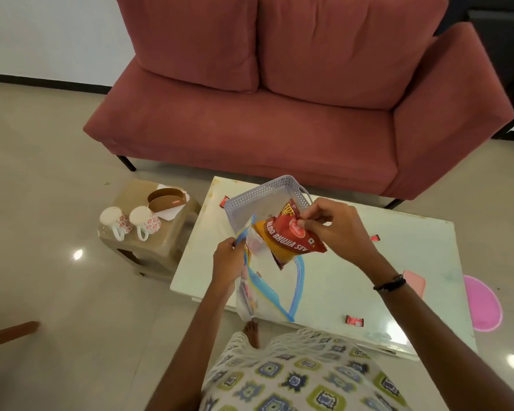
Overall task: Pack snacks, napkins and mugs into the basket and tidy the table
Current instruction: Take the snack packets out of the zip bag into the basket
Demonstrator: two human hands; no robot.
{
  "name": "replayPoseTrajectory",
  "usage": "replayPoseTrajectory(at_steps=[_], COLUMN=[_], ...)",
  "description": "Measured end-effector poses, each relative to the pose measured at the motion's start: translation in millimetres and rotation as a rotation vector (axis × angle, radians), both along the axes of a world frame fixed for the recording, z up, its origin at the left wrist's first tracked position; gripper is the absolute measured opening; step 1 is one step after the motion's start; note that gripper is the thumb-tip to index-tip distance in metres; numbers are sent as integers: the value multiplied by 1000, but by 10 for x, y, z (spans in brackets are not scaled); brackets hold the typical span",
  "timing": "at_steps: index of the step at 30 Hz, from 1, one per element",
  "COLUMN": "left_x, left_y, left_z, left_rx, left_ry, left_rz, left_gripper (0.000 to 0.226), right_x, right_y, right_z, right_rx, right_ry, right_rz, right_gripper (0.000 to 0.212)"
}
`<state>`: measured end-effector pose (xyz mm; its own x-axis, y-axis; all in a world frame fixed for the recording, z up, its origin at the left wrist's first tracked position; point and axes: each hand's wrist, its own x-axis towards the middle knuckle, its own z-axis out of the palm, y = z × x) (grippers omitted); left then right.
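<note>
The right hand (333, 223) pinches a red snack packet (291, 238) in closed fingers, above a clear zip bag (267, 280) whose rim the left hand (229, 262) grips shut. One basket (261, 203) sits on the white surface (368, 277), with three small wrappers; two mugs (131, 222) rest on a stool (149, 247).

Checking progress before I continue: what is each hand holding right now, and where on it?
Right hand pinches the red snack packet at its top edge. Left hand grips the clear zip bag at its opening rim.
</note>
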<state>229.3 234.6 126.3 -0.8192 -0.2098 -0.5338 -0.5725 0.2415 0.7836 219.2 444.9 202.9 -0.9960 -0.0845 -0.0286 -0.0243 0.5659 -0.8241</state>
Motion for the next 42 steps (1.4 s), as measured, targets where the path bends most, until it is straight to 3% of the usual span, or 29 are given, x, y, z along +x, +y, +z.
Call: replayPoseTrajectory(at_steps=[6,11,16,25,33,42], left_x=[-349,-732,-1118,-1743,-2183,-2328], left_y=[-67,-67,3,157,125,161], left_z=[110,276,404,101,-678,-1112], left_rx=[109,216,392,450,366,380], left_ry=[-36,-10,12,-51,-114,-97], left_rz=[82,215,299,322,346,302], left_gripper=[38,36,43,38,29,31], right_x=[-254,-659,-1198,-1897,-2472,-3218], right_y=[128,275,413,237,202,228], right_z=[38,153,-24,-1177,-2508,-3224], right_rx=[-508,-661,-454,1,166,234], right_ry=[-183,-33,105,-42,-256,-287], right_rz=[-252,-437,-601,-580,-598,-510], right_gripper=[12,13,14,2,13,13])
